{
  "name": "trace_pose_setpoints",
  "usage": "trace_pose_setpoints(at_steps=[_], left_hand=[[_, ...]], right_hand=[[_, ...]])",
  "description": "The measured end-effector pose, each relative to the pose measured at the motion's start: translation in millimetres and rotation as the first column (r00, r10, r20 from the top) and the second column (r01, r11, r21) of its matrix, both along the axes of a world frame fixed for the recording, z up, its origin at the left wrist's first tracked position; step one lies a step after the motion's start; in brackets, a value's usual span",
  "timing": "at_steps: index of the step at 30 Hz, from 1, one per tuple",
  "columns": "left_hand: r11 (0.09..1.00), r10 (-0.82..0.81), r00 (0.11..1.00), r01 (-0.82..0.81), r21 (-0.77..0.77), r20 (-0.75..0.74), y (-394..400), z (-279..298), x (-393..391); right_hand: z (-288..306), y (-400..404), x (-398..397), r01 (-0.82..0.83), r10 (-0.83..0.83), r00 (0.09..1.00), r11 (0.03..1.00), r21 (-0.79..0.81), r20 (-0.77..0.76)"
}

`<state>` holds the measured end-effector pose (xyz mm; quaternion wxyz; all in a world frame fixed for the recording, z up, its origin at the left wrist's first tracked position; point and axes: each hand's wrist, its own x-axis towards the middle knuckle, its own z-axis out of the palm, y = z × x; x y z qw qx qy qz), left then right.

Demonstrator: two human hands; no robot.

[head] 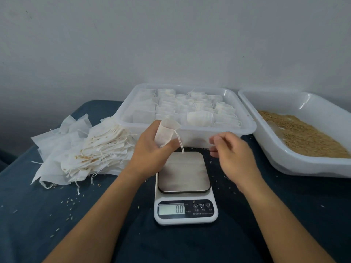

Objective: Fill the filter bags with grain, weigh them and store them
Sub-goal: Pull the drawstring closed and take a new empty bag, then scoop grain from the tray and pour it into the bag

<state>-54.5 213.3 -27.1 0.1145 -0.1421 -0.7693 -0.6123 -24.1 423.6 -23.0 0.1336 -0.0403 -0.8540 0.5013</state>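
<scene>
Head view, the only 1: the left hand (152, 147) holds 1 filter bag (165, 134) upright above the far edge of the scale (185, 188), fingers and thumb curled round its lower part, mouth up and partly spread. Its drawstring (180, 143) hangs down with its end just above the steel plate. The bag looks slack; whether any grain is in it I cannot tell. The right hand (230, 149) hovers just to the right of the bag, apart from it, fingers loosely curled and blurred; it seems to hold nothing, though a few pinched kernels could not be ruled out.

The scale reads 0.0 with a bare plate. Behind it, the storage tray (247, 128) is nearly full of finished bags. To the right, well apart from the bag, sits the grain tray (284, 162). A heap of empty bags (91, 149) lies to the left on the dark cloth (57, 224), which is scattered with stray kernels.

Risks, as I judge them: the soft mouth may fold shut during filling, sending grain onto the cloth. A dangling string brushing the plate, or kernels dropped onto it, would falsify the reading. The crowded storage tray leaves little room for another bag.
</scene>
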Motion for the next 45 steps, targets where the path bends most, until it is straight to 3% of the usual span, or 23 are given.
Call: trace_pose_setpoints(at_steps=[2,4,7,9,12,15,17,19,21,24,26,30,36,45], left_hand=[[1.0,-0.012,1.0,0.012,0.001,-0.002,1,-1,1],[1.0,-0.028,1.0,0.028,0.013,-0.009,3,-1,1],[0.999,-0.029,0.999,0.029,0.014,-0.016,4,-3,1],[0.999,-0.033,0.999,0.033,0.011,-0.018,3,-4,1],[0.998,-0.07,0.998,0.07,-0.004,0.001,4,-7,1],[0.992,-0.119,0.993,0.119,-0.036,0.003,4,-9,2],[0.986,-0.16,0.987,0.159,-0.043,-0.006,5,-8,3],[0.977,-0.206,0.979,0.205,-0.052,-0.002,5,-6,4],[0.965,-0.26,0.965,0.261,-0.037,0.027,6,-5,6],[0.936,-0.352,0.933,0.351,0.02,0.076,10,-5,10],[0.926,-0.378,0.923,0.378,0.017,0.075,14,-4,12],[0.928,-0.373,0.925,0.373,0.005,0.077,17,-3,15],[0.928,-0.373,0.926,0.373,0.009,0.06,18,-4,15],[0.931,-0.365,0.93,0.365,0.019,0.048,19,-1,17]], right_hand=[[0,3,-1,-0.071,0.07,0.997,0.961,-0.268,-0.012],[4,-2,2,-0.213,0.28,0.958,0.836,-0.505,0.06],[8,-11,13,-0.397,0.566,0.806,0.733,-0.552,0.172],[11,-12,16,-0.395,0.521,0.843,0.767,-0.506,0.132],[22,3,12,-0.182,0.165,0.983,0.926,-0.332,-0.077],[37,38,-1,0.119,-0.166,0.945,0.977,-0.177,-0.28],[44,72,-15,0.313,-0.283,0.902,0.949,0.041,-0.325],[52,113,-30,0.418,-0.352,0.896,0.874,0.248,-0.27],[57,154,-43,0.415,-0.414,0.904,0.785,0.46,-0.109],[55,190,-53,0.114,-0.465,0.846,0.636,0.763,0.262],[50,195,-56,-0.06,-0.447,0.799,0.609,0.791,0.404],[46,183,-56,-0.171,-0.38,0.799,0.599,0.782,0.466],[46,174,-59,-0.175,-0.428,0.8,0.503,0.846,0.42],[60,216,-63,-0.095,-0.508,0.747,0.558,0.825,0.43]])
